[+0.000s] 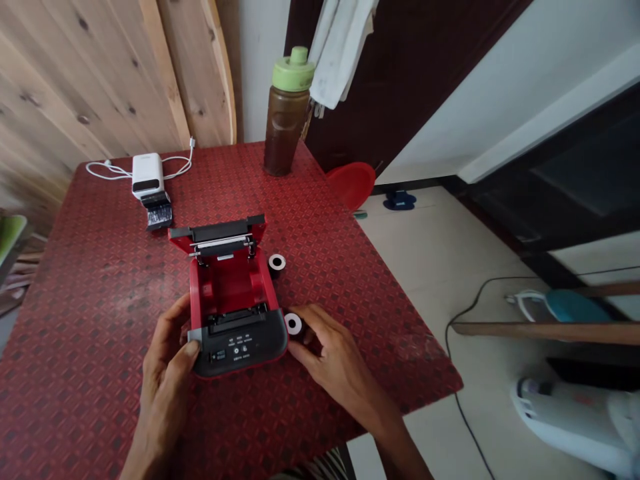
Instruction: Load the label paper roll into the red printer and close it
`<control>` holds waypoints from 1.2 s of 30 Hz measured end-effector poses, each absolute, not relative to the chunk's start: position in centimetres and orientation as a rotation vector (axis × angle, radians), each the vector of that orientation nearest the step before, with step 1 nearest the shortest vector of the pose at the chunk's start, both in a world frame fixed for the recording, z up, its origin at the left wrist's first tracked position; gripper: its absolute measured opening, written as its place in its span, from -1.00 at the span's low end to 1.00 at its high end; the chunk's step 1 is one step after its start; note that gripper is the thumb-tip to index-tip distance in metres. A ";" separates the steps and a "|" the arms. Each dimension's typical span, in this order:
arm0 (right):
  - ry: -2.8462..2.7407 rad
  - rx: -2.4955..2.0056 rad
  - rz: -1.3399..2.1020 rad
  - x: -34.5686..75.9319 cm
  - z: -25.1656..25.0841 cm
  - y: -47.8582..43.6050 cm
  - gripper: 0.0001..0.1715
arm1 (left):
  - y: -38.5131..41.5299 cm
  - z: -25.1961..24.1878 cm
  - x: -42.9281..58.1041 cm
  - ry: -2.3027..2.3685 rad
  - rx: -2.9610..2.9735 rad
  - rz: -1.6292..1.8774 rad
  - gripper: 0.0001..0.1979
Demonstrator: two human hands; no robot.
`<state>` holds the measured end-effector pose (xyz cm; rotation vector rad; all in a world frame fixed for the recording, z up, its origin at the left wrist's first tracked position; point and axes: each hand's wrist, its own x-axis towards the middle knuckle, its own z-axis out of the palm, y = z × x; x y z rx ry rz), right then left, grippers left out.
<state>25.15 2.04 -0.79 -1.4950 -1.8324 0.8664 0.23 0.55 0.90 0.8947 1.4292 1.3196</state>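
Note:
A red and black label printer (240, 347) sits on the table with its lid (223, 232) raised and its red inner bay showing. My left hand (167, 370) is closed on the printer's front left corner, thumb on top and fingers along the side. Close to the printer's right side, my right hand (327, 343) pinches a small paper roll (293, 324), whose white end with a dark core faces up. The fingertips behind the roll are partly hidden. Another similar roll (277, 263) stands beside the printer, farther back, with a dark side.
A patterned red table (350, 300) holds everything. Toward the back are a white power bank (147, 175) with a white cable and a brown bottle with a green lid (286, 110). A red basin (353, 185) and slippers (399, 200) are on the floor beyond the right edge.

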 end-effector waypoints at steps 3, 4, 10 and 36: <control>-1.812 -1.528 0.968 27.1 -0.2 2.3 -0.37 | 0.5 1.0 0.3 1.443 0.882 1.310 -0.44; -1.805 -1.541 0.984 27.8 0.2 2.6 -0.40 | 0.5 1.0 0.3 1.450 0.878 1.310 -0.45; -1.776 -1.509 0.786 28.6 1.2 7.7 -0.74 | 0.3 1.0 0.1 1.448 0.878 1.300 -0.41; -1.909 -0.990 1.511 26.0 10.5 8.5 -0.71 | -0.1 1.4 0.0 1.413 0.932 1.230 -0.42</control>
